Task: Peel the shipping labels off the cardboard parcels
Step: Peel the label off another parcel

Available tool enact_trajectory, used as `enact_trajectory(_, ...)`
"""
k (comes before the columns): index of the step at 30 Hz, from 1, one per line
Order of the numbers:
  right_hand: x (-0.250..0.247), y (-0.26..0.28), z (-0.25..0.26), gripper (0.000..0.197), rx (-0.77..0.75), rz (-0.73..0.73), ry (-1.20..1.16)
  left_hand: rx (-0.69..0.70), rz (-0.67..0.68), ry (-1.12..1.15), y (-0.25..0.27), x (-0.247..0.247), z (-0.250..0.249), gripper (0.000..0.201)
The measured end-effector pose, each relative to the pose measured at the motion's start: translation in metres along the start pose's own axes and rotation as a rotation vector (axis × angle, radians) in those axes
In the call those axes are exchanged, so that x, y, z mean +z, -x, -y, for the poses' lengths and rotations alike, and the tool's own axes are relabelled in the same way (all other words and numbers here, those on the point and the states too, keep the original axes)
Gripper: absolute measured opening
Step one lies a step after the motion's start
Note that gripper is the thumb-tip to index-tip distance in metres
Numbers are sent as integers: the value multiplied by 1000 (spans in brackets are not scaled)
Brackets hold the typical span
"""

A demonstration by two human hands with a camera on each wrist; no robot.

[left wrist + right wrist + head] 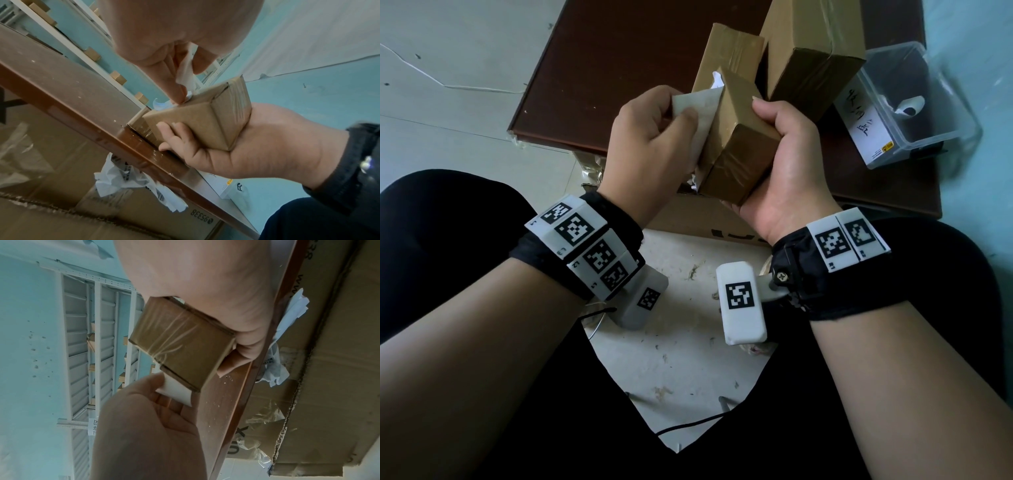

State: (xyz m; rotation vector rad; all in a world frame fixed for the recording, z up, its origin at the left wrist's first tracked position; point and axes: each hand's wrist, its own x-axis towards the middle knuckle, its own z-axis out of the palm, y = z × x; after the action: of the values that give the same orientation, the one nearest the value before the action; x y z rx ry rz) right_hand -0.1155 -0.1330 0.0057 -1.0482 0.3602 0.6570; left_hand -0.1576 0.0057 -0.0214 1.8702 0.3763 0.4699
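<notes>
Three cardboard parcels show in the head view: one small taped parcel point(736, 150) held up above the near edge of the dark brown table point(619, 68), and two more, a mid-sized parcel point(726, 58) and a long parcel point(811, 54), resting on the table behind it. Both hands are at work on the small one. The right hand point(784, 164) has its grip wrapped round the parcel, thumb on top and fingers curled underneath. The left hand point(650, 140) has its grip pinched on one white shipping label point(698, 113), which is lifted off most of the parcel's side yet seems to cling at the far corner, though that spot is partly hidden. One clear plastic bin point(914, 106) sits at the table's right edge. Crumpled white labels point(131, 178) lie in a heap in a large open carton point(61, 211) below the table; how many I cannot count.
</notes>
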Motion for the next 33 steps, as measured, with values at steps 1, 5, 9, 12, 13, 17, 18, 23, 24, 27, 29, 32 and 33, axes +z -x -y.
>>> enact_trajectory(1, -1, 0, 0, 27, 2, 5, -2, -16, -1, 30, 0, -1, -1, 21)
enact_trajectory(5, -2, 2, 1, 26, -7, 57, -5, -17, -14, 71, 0, -5, -6, 29)
enact_trajectory(9, 3, -2, -3, 39, -90, 53, 67, 37, 7, 25, 5, -4, -11, 43)
enact_trajectory(12, 3, -9, -5, 103, -268, -56, 130, 94, 34, 21, 8, -2, -9, 32)
enact_trajectory(13, 2, -11, -5, 111, -313, -64, 162, 101, 35, 24, 9, -1, -9, 30)
enact_trajectory(17, 0, -13, -6, 99, -362, -34, 150, 125, 32, 64, 8, 0, -10, 28)
enact_trajectory(18, 0, -12, -7, 90, -354, -24, 141, 131, 37, 65, 8, 0, -11, 28)
enact_trajectory(23, 1, -12, -5, 75, -358, -51, 118, 140, 85, 57, 9, 1, -7, 28)
enact_trajectory(24, 1, -12, -4, 74, -357, -57, 117, 143, 91, 55, 9, 1, -7, 29)
enact_trajectory(27, 1, -14, -5, 71, -365, -52, 118, 143, 96, 48, 9, 1, -8, 25)
enact_trajectory(29, 0, -15, -6, 71, -369, -43, 121, 108, 85, 31, 8, 1, -6, 24)
enact_trajectory(32, 0, -16, -4, 76, -366, -17, 130, -21, 71, 104, 4, 1, -1, 32)
enact_trajectory(33, 0, -16, -4, 77, -369, -12, 143, -61, 72, 152, 2, 1, 1, 34)
